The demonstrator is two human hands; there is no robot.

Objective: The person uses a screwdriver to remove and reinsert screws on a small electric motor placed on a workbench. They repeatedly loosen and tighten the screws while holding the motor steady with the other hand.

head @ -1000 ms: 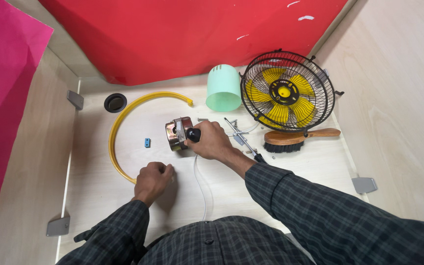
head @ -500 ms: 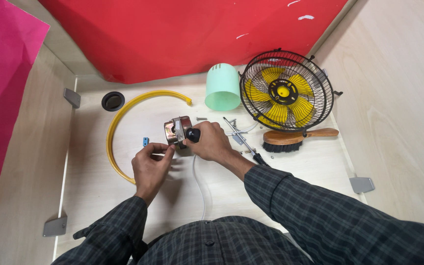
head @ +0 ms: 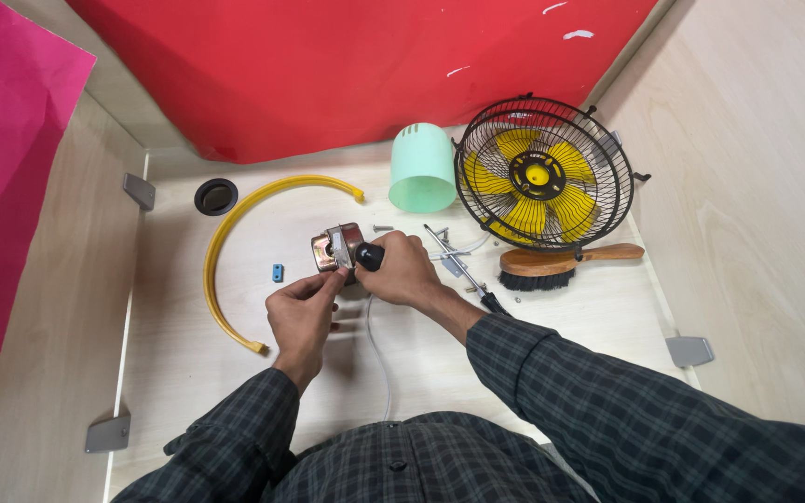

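Your right hand grips the black-handled tool against the motor; left hand fingertips pinch beneath it, likely steadying a fastener.

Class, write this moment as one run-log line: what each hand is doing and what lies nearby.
left hand: pinching at fan motor | right hand: gripping black-handled tool on motor | nearby: caged yellow fan, brush, yellow ring

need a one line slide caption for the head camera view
Both hands, left hand and right hand, work on a small fan motor beside a caged yellow fan.
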